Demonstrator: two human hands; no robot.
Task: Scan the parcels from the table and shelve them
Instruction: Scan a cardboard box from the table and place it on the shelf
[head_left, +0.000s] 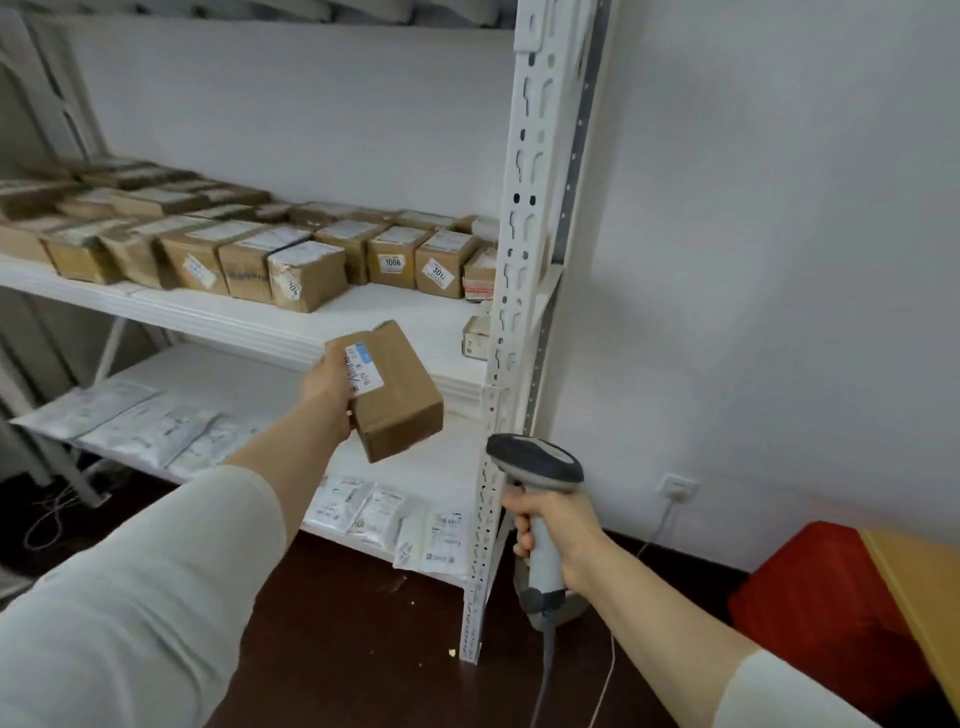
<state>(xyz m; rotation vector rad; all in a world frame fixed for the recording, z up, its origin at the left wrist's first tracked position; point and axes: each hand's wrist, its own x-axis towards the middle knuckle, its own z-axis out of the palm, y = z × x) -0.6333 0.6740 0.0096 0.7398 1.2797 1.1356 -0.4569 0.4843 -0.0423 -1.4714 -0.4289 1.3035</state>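
My left hand (327, 382) grips a small brown cardboard parcel (400, 400) with a white label, held in the air in front of the middle shelf (395, 317) of a white metal rack. My right hand (556, 525) grips the handle of a grey barcode scanner (535, 462), held lower right beside the rack's front post (498, 415); the scanner head points toward the rack. Rows of labelled cardboard boxes (306, 275) stand on the middle shelf, with bare shelf surface in front of them at the right.
Several white plastic mailer bags (150, 431) lie on the lower shelf. A small box (475, 338) sits at the middle shelf's right end by the post. A red object (821, 603) and a wooden table edge (924, 597) are at the lower right. The floor is dark.
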